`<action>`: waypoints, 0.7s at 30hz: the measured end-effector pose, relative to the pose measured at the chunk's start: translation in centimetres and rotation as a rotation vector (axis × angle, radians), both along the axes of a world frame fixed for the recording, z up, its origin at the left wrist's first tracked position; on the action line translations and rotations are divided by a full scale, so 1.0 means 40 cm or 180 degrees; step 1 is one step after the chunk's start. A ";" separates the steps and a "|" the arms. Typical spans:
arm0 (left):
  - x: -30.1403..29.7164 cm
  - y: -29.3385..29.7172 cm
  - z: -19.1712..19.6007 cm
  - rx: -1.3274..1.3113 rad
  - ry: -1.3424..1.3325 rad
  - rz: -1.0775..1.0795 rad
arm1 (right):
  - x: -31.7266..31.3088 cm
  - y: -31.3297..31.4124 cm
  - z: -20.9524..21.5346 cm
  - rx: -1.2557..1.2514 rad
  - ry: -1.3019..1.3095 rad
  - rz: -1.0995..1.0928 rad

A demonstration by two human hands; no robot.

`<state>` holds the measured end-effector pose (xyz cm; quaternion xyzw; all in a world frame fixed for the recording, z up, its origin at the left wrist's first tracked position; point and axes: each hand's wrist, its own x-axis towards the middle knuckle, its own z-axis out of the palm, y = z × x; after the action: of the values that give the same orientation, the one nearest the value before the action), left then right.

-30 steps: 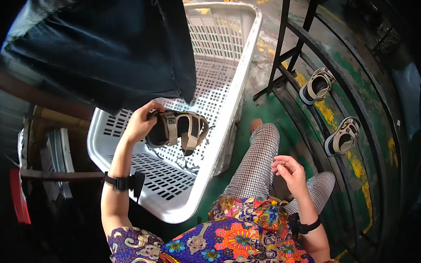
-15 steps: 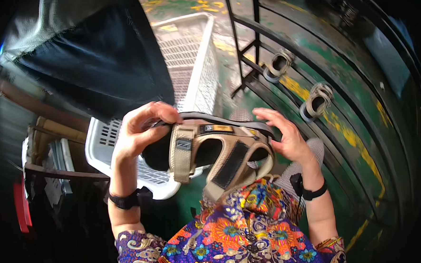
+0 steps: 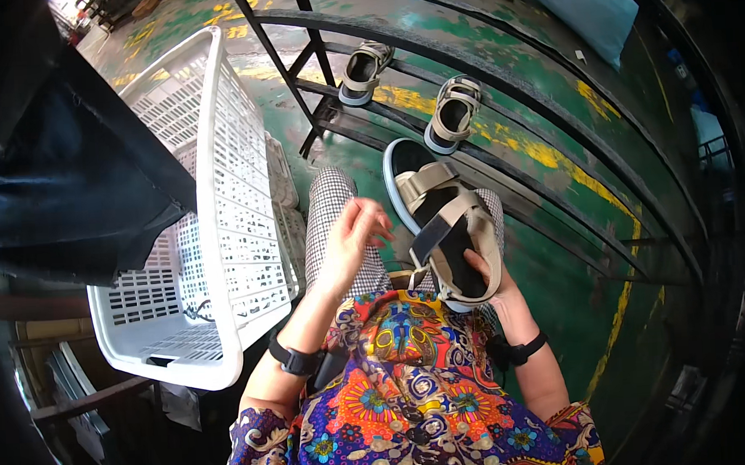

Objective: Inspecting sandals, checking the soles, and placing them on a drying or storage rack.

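My right hand point(image 3: 499, 286) grips a beige sandal point(image 3: 430, 179) at its heel, with the thumb inside on the black footbed. The sandal is tilted, toe pointing away from me, its pale blue-grey sole edge showing on the left. A loose strap with a dark patch hangs across its middle. Left of it, apart from the sandal, my left hand point(image 3: 349, 244) is raised over my lap, fingers loosely bent and somewhat blurred, holding nothing visible. Part of a beige and dark item point(image 3: 404, 280) shows at my lap, too covered to make out.
A black metal rack point(image 3: 541, 80) runs across the right, carrying two similar sandals, one farther point(image 3: 365, 67) and one nearer point(image 3: 454, 117). At left stands a white slatted plastic basket point(image 3: 210, 165), with black cloth or leather point(image 3: 66, 173) hanging over it. A light blue bag point(image 3: 593, 15) lies beyond the rack.
My view has swung right. The sandal, earlier between both hands and on its side, is now in my right hand with its footbed showing. My left hand has come off it.
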<state>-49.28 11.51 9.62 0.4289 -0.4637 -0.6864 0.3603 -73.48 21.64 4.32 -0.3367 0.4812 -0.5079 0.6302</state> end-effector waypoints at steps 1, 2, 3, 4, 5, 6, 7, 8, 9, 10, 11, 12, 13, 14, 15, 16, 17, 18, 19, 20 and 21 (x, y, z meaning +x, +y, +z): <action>-0.014 0.029 -0.006 0.0202 0.0022 -0.0121 | 0.001 0.002 0.001 -0.0095 -0.0233 -0.0180; -0.021 0.046 -0.017 0.0347 0.0223 -0.0478 | 0.001 0.002 -0.005 -0.0201 -0.0467 -0.0363; -0.027 0.058 -0.024 0.0493 0.0421 -0.0827 | -0.001 0.002 -0.010 -0.0197 -0.0475 -0.0379; -0.036 0.070 -0.024 0.0833 0.0798 -0.1021 | -0.004 0.005 -0.010 -0.0105 -0.0467 -0.0432; -0.044 0.080 -0.019 0.1008 0.1029 -0.1082 | -0.007 0.006 -0.011 -0.0012 -0.0460 -0.0479; -0.050 0.079 -0.013 0.1029 0.1116 -0.1163 | -0.010 0.005 -0.007 0.0076 -0.0462 -0.0465; -0.054 0.078 -0.010 0.1043 0.1204 -0.1245 | -0.011 0.005 -0.008 0.0094 -0.0467 -0.0466; -0.053 0.079 -0.020 0.1061 0.1205 -0.1238 | -0.010 0.004 -0.008 0.0176 -0.0373 -0.0377; -0.050 0.080 -0.038 0.1164 0.1402 -0.1129 | -0.009 0.006 -0.008 0.0257 -0.0277 -0.0285; -0.051 0.076 -0.045 0.1260 0.1599 -0.1031 | 0.002 0.006 -0.018 0.0157 -0.0231 -0.0353; -0.049 0.075 -0.048 0.1268 0.1605 -0.1034 | 0.007 0.005 -0.020 0.0165 -0.0226 -0.0357; -0.047 0.073 -0.048 0.1401 0.1731 -0.1024 | 0.010 0.005 -0.022 0.0125 -0.0176 -0.0334; -0.045 0.072 -0.046 0.1535 0.1855 -0.1006 | 0.014 0.004 -0.022 0.0086 -0.0130 -0.0306; -0.044 0.076 -0.034 0.1583 0.1791 -0.0768 | 0.017 0.004 -0.018 0.0059 0.0065 -0.0333; -0.038 0.072 -0.031 0.1588 0.1795 -0.0760 | 0.014 0.003 -0.018 0.0067 0.0067 -0.0326; -0.025 0.065 -0.030 0.1513 0.1625 -0.0613 | 0.014 -0.002 -0.009 0.0214 -0.0092 -0.0400; -0.012 0.060 -0.031 0.1437 0.1454 -0.0466 | 0.018 -0.010 0.003 0.0360 -0.0251 -0.0473; -0.002 0.057 -0.041 0.1379 0.1388 -0.0309 | 0.021 -0.015 0.020 0.0263 -0.0183 -0.0577; 0.003 0.056 -0.038 0.1389 0.1393 -0.0313 | 0.017 -0.020 0.022 0.0272 -0.0176 -0.0582; 0.008 0.055 -0.028 0.1313 0.1437 -0.0289 | 0.013 -0.022 0.022 0.0393 -0.0149 -0.0541; 0.010 0.055 -0.019 0.1237 0.1480 -0.0265 | 0.009 -0.024 0.024 0.0513 -0.0122 -0.0499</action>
<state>-48.89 13.72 8.85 0.3018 -0.2460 -0.8562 0.3396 -73.12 20.68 5.26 -0.2365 0.5332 -0.5217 0.6226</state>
